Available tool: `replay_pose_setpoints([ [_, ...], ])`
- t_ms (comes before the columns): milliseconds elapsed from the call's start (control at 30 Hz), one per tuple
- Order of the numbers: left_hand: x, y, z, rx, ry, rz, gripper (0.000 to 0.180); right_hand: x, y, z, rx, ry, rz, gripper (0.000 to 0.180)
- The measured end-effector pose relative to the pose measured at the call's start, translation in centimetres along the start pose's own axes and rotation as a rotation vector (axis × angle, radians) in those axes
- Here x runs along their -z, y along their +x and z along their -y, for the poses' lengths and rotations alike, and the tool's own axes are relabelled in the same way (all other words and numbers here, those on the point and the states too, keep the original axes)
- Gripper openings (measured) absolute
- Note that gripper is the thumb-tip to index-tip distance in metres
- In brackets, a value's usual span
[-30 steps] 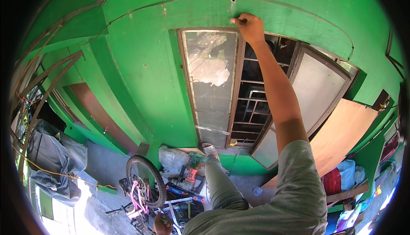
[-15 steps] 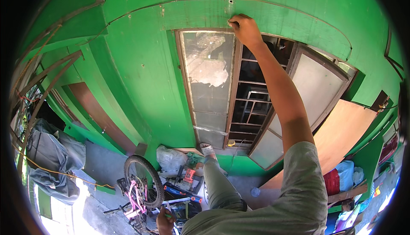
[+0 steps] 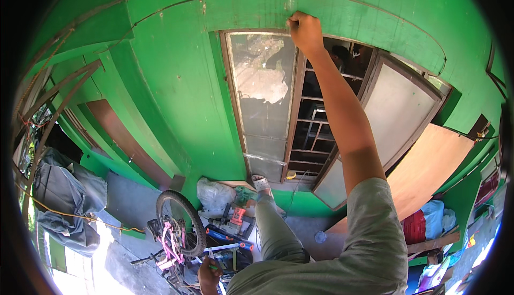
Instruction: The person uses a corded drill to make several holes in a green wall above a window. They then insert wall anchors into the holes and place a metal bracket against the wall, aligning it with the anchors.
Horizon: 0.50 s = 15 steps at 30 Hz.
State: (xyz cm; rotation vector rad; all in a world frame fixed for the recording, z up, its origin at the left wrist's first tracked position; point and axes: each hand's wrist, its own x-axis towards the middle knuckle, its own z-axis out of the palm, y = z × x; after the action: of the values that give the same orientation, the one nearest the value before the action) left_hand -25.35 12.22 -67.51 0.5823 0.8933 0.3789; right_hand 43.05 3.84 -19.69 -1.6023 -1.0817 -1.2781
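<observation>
Right hand [image 3: 307,31]: up at the green wall [image 3: 176,107], just above the window frame [image 3: 296,107]. Its fingers curl in tight; we can't tell if they pinch something.
Left hand [image 3: 210,276]: down low by the bike [image 3: 201,236], closed around a small green thing [image 3: 213,267].
Small green thing: just a bit peeks out of the fist. We guess it is light and stiff — easy to hold around its middle.
Green wall: looks hard and flat, so we can lean on it, not grab it.
Window glass [image 3: 262,121]: below the right hand. We think it cracks easily — hold the frame instead.
</observation>
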Motion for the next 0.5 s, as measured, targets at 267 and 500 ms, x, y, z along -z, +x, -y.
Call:
replay_pose_setpoints([
  [267,1.7,-0.4,0.8,-0.031,-0.013,-0.057,0.039,2.0,0.7,0.9,-0.437,-0.259,0.051,0.039],
  [500,1.5,-1.2,0.4,-0.072,0.09,-0.032,0.039,2.4,2.8,-0.3,-0.52,-0.33,0.214,0.05],
])
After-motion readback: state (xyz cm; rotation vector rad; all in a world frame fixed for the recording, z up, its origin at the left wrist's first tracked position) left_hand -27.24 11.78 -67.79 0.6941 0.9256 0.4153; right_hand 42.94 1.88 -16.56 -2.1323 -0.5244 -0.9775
